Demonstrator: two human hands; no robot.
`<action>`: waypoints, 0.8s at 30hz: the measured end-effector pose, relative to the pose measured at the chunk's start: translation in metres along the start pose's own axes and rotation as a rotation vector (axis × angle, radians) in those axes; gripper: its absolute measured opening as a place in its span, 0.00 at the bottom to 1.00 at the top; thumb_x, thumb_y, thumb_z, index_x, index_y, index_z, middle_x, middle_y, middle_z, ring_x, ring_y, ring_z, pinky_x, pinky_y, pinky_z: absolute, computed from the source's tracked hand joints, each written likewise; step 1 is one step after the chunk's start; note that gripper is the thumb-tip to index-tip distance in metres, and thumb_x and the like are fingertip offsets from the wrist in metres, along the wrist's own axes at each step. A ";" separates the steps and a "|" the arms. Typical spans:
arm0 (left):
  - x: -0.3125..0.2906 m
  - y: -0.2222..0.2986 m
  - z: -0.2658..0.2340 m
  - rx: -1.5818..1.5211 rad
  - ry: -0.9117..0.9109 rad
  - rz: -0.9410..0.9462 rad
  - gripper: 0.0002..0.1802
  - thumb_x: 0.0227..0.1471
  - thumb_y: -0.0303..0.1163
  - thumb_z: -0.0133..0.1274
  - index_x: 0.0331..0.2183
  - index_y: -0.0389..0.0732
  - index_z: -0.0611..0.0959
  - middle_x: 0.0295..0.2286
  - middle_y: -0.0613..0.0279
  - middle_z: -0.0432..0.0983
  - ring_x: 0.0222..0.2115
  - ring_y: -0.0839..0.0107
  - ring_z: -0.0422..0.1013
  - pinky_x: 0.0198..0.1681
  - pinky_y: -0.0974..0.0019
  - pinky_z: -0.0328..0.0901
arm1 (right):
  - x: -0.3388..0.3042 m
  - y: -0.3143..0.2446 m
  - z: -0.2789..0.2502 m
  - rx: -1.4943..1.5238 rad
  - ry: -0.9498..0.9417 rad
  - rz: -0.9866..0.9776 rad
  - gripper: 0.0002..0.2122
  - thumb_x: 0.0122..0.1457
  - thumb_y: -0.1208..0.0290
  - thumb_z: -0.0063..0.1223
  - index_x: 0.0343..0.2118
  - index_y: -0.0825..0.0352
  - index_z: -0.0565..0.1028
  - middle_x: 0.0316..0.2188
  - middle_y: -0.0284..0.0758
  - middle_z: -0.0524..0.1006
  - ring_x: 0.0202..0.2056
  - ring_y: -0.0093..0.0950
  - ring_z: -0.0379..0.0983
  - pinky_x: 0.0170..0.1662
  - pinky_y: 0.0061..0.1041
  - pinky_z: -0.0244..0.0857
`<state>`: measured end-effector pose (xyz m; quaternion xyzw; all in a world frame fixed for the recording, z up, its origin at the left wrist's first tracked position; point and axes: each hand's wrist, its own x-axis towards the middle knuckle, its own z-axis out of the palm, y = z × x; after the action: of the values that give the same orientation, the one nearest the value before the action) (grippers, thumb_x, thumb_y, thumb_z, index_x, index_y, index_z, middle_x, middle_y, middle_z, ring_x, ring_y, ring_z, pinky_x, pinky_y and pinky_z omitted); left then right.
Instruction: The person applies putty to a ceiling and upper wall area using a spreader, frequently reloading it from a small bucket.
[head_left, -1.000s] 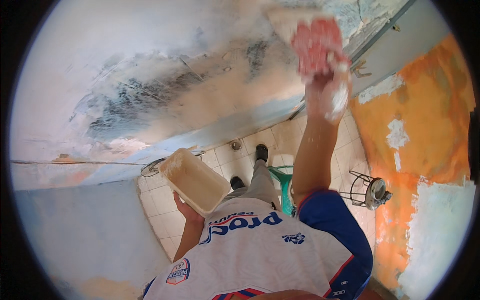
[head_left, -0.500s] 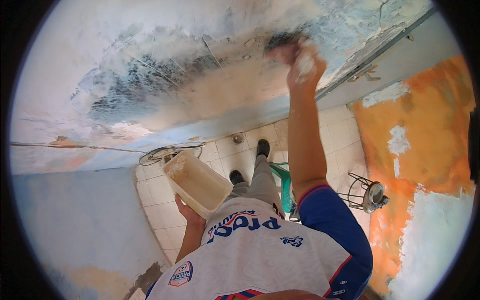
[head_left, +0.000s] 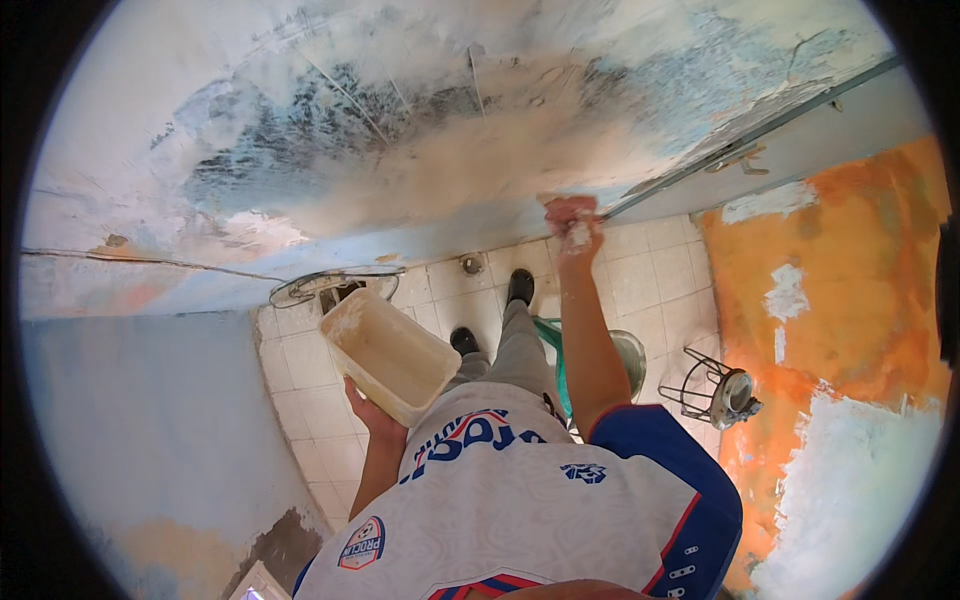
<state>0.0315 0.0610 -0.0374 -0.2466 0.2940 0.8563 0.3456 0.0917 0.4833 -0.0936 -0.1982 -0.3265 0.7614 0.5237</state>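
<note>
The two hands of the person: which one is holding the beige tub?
The left hand: it grips the beige tub, while the right hand is stretched out ahead, well apart from it.

A green stool [head_left: 552, 345] on pale floor tiles [head_left: 310, 410]; a dark-legged stand [head_left: 719, 402] near the orange wall [head_left: 860, 270]

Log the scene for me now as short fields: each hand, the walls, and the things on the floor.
Left hand: fingers on the side of a beige tub, holding it; the hand is at its near left
Tub: rectangular, open top, pale residue inside
Right hand: raised near the foot of the patchy wall, white smears on it; blurred, so what it holds is unclear
Patchy wall: dark, blue and beige areas
Right-side wall: orange with pale patches
Floor: pale tiles; metal stand at right; green stool partly behind the right arm
</note>
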 end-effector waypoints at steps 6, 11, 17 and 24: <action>-0.005 0.009 -0.006 0.088 0.061 0.007 0.39 0.60 0.62 0.33 0.62 0.46 0.62 0.58 0.59 0.62 0.57 0.58 0.61 0.61 0.56 0.57 | 0.041 0.068 -0.041 -0.105 0.254 -0.095 0.14 0.57 0.62 0.51 0.39 0.67 0.75 0.24 0.38 0.77 0.26 0.33 0.78 0.29 0.29 0.73; -0.011 0.014 -0.001 0.035 0.054 0.037 0.39 0.60 0.62 0.33 0.62 0.46 0.61 0.59 0.60 0.61 0.58 0.58 0.60 0.62 0.56 0.56 | 0.076 -0.057 0.115 -0.067 -0.087 -0.027 0.13 0.53 0.62 0.55 0.30 0.68 0.71 0.19 0.32 0.68 0.22 0.33 0.76 0.22 0.26 0.65; 0.010 0.012 0.019 0.040 -0.056 -0.013 0.39 0.60 0.61 0.34 0.62 0.45 0.62 0.59 0.58 0.62 0.58 0.58 0.60 0.62 0.56 0.56 | 0.063 -0.211 0.265 -0.147 -0.145 -0.347 0.16 0.68 0.64 0.41 0.32 0.74 0.72 0.26 0.42 0.74 0.26 0.32 0.73 0.33 0.29 0.72; 0.032 0.005 0.022 -0.005 -0.096 0.005 0.36 0.61 0.58 0.33 0.62 0.45 0.63 0.58 0.58 0.63 0.57 0.58 0.61 0.61 0.56 0.58 | 0.034 -0.174 0.165 -0.044 -0.273 -0.284 0.13 0.61 0.63 0.43 0.36 0.68 0.72 0.26 0.35 0.73 0.34 0.33 0.75 0.44 0.32 0.68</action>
<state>0.0028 0.0876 -0.0401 -0.2052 0.2758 0.8688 0.3564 0.0888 0.5089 0.1475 -0.0562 -0.4356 0.6923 0.5725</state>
